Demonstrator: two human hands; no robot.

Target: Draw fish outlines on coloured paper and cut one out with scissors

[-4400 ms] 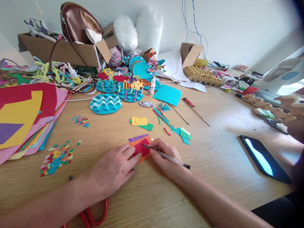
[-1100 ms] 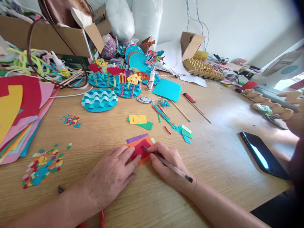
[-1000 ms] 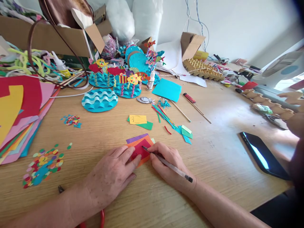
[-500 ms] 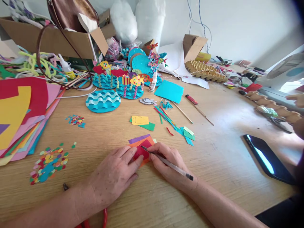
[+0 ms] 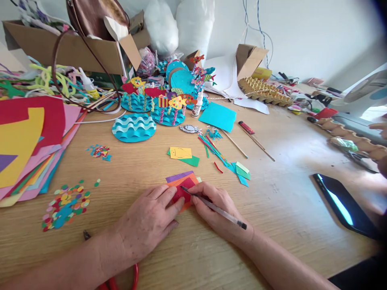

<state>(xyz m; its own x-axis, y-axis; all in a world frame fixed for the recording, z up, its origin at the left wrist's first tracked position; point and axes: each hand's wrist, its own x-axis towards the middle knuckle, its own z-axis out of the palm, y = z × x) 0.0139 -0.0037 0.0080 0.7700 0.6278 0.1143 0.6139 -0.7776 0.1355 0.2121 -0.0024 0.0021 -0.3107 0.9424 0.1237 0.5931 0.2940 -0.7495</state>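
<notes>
My right hand [image 5: 219, 209] grips a clear-barrelled pen [image 5: 222, 211] with a black end cap. The pen's tip rests on a small red paper piece [image 5: 188, 183]. Fingers and thumb of my left hand [image 5: 151, 213] lie apart over that piece's left and near edges, pressing it to the table. Beneath the red piece show orange paper [image 5: 191, 177] and purple paper [image 5: 179, 176]. A yellow paper piece [image 5: 180, 153] with a drawn fish outline lies just beyond, on a green piece [image 5: 192, 161]. My left forearm partly covers a red-handled tool [image 5: 136, 276].
Paper dots [image 5: 66, 207] and coloured sheets [image 5: 24, 141] lie left. Wavy blue discs [image 5: 134, 128], some bearing paper fish, stand beyond, with a glue bottle [image 5: 197, 105]. Paper strips [image 5: 214, 151] and a phone [image 5: 344, 205] lie right. Another person's hand shows at the right edge.
The whole view has shifted slightly, so things on the table appear a little further right. Both hands keep nearly the same pose, with the pen tip still on the red paper.
</notes>
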